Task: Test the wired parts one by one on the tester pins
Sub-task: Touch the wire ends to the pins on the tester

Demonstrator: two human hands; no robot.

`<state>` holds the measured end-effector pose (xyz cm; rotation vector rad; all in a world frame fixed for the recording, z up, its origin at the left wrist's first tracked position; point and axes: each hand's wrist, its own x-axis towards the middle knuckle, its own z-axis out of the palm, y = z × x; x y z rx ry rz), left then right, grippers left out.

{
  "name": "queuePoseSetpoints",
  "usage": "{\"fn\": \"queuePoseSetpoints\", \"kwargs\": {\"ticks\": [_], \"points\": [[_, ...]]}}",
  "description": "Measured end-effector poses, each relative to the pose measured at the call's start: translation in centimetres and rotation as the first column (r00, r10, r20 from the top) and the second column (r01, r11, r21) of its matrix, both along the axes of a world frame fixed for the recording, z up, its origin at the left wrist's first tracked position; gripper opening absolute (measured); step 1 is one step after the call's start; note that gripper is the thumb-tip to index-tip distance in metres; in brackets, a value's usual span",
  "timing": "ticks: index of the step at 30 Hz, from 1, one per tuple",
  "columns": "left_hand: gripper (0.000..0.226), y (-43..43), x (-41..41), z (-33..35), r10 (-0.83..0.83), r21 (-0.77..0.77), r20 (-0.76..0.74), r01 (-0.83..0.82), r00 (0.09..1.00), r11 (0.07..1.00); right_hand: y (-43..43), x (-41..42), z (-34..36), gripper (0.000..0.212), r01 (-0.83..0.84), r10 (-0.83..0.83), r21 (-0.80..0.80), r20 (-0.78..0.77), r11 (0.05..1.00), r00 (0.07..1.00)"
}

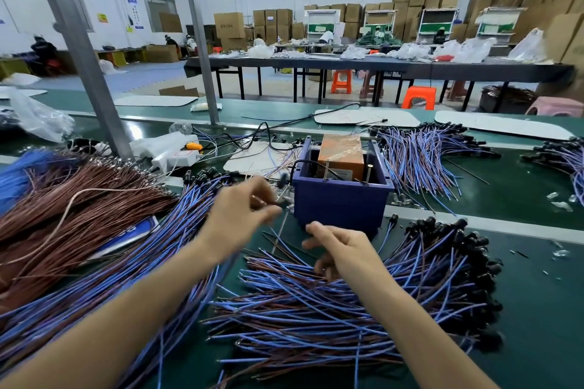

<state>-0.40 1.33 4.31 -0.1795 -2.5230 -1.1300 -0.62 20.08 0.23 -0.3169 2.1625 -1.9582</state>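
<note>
Left hand: thumb and fingers pinch a small wired part, blurred, just left of the tester box.
Right hand: fingers curled over the wire pile; whether they grip a wire cannot be told.
Tester pins: two upright, inside the box beside an orange block, beyond both hands.
Surroundings: brown wire bundle at left, more blue wires behind right, all on the green counter.
</note>
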Motion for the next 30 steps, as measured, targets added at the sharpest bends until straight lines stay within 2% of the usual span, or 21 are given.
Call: {"fn": "queuePoseSetpoints", "kwargs": {"ticks": [2, 5, 9, 20, 25, 30], "points": [[0.023, 3.1, 1.2, -0.1, -0.188, 0.063, 0.034, 0.186, 0.982, 0.981, -0.8, 0.5, 0.4, 0.021, 0.035, -0.031, -0.168, 0.025, 0.985, 0.999], [0.021, 5.2, 1.3, -1.0, -0.259, 0.160, 0.069, 0.246, 0.963, 0.956, -0.2, 0.8, 0.9, 0.021, 0.183, -0.154, -0.382, 0.107, 0.906, 0.982], [0.015, 5.0, 0.9, -2.0, -0.298, 0.308, 0.197, 0.229, 0.934, 0.923, 2.2, 0.1, 0.9, 0.020, 0.315, -0.268, -0.392, 0.170, 0.865, 0.948], [0.009, 3.3, 0.7, -3.4, -0.276, 0.188, 0.350, 0.222, 0.895, 0.957, 7.3, -1.1, 2.1, 0.021, 0.499, -0.439, -0.533, 0.246, 0.683, 0.864], [0.005, 1.9, 0.7, -3.9, -0.288, 0.149, 0.417, 0.247, 0.862, 0.957, 11.3, -2.3, 3.1, 0.015, 0.619, -0.595, -0.540, 0.247, 0.571, 0.764], [0.006, 0.1, 0.7, -3.9, -0.233, 0.104, 0.408, 0.208, 0.883, 0.973, 15.0, -3.0, 3.4, 0.013, 0.712, -0.726, -0.461, 0.190, 0.529, 0.661]]}}
